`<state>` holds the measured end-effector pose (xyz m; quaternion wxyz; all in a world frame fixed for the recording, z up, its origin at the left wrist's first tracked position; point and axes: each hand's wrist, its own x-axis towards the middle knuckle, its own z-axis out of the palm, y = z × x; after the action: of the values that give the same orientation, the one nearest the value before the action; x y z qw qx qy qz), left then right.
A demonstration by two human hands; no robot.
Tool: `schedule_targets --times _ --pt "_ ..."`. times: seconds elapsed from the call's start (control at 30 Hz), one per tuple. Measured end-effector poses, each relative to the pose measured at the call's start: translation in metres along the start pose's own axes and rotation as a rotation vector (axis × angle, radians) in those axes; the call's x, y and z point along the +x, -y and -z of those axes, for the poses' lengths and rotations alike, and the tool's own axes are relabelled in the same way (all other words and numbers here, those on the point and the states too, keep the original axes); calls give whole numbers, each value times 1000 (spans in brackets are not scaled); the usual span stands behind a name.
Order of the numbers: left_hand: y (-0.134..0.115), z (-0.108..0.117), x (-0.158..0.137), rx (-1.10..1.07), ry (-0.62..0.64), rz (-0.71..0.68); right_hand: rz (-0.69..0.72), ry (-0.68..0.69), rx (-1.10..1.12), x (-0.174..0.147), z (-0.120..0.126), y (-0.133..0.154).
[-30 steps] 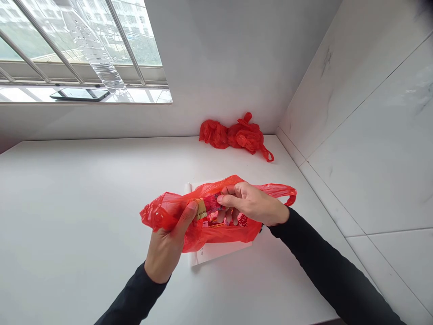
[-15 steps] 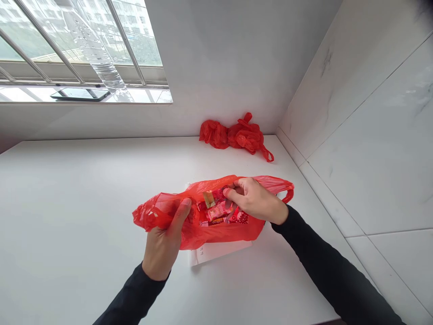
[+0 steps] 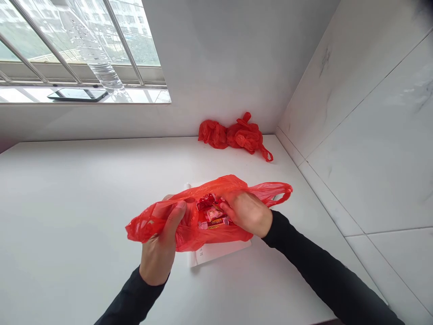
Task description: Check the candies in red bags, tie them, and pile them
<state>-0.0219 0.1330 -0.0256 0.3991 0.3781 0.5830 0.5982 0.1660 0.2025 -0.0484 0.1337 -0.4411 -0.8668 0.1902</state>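
Observation:
A red plastic bag (image 3: 216, 235) is spread wide at its mouth, with several small wrapped candies (image 3: 213, 212) in red and pink wrappers inside. My left hand (image 3: 160, 250) grips the bag's left side, thumb on top and the other fingers hidden behind the film. My right hand (image 3: 252, 212) reaches into the opening from the right. Its fingers are curled among the candies; the tips are partly hidden, so what they hold cannot be made out. Under the bag lies a white paper sheet or notebook (image 3: 225, 252) with small handwriting.
Knotted red plastic bags (image 3: 237, 135) rest on the white table (image 3: 84, 203) against the back wall. A tiled wall (image 3: 372, 158) borders the table on the right. On the window sill are a clear water bottle (image 3: 101, 67) and a dark flat device (image 3: 77, 94).
My right hand has moved slightly left and deeper into the bag, and the candies have shifted. The gold-banded candy seen beside its fingers is out of sight. My left hand still grips the bag.

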Motion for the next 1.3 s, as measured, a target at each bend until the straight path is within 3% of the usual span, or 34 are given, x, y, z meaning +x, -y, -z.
schedule_targets --times 0.13,0.33,0.83,0.93,1.1,1.2,1.3 --pt "6 5 2 32 27 -27 107 -15 35 5 -16 -1" --pt "7 5 2 23 59 -28 113 -66 72 11 -35 -4" --pt "6 3 5 2 31 -16 91 -84 87 13 -41 -11" --pt "6 4 5 15 35 -16 104 -58 91 8 -23 -7" --pt "2 1 2 18 16 -64 123 69 -1 -23 40 11" --pt "-1 0 0 22 3 -100 168 -33 -51 -44 74 11" --pt "-5 -1 0 -9 0 -128 163 -158 -236 -58 92 -6"
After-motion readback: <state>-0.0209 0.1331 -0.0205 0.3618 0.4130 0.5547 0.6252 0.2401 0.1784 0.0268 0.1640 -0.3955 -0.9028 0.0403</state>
